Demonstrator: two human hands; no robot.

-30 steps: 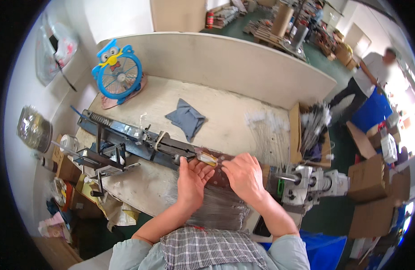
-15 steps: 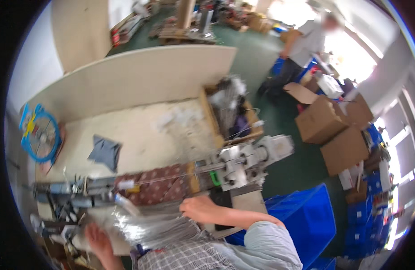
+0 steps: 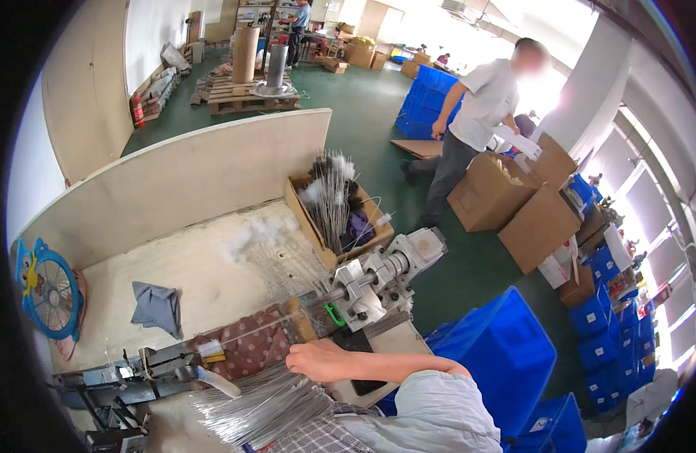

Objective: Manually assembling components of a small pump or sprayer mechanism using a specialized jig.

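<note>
My right hand (image 3: pixel 315 361) is closed, its fingers curled at the edge of a bundle of thin metal wires (image 3: pixel 261 408) lying in front of me. What its fingers hold, if anything, I cannot make out. My left hand is out of view. Past the bundle, a small white bristle brush (image 3: pixel 209 348) on a long wire lies over a brown dotted cloth (image 3: pixel 250 341). The wire runs toward a metal machine head (image 3: pixel 359 291) on the right. A lever with a pale handle (image 3: pixel 218 383) lies near the wires' left end.
A box of wire brushes (image 3: pixel 333 204) stands beyond the machine. Grey cloth (image 3: pixel 156 308) and a blue fan (image 3: pixel 50 291) are at left. A large blue bin (image 3: pixel 506 362) stands at my right. A person (image 3: pixel 476 109) walks near open cardboard boxes (image 3: pixel 488 192).
My left hand has dropped out of view. The right hand stays by the wires. My view has tilted up, and the other person has moved relative to the boxes, now holding white sheets.
</note>
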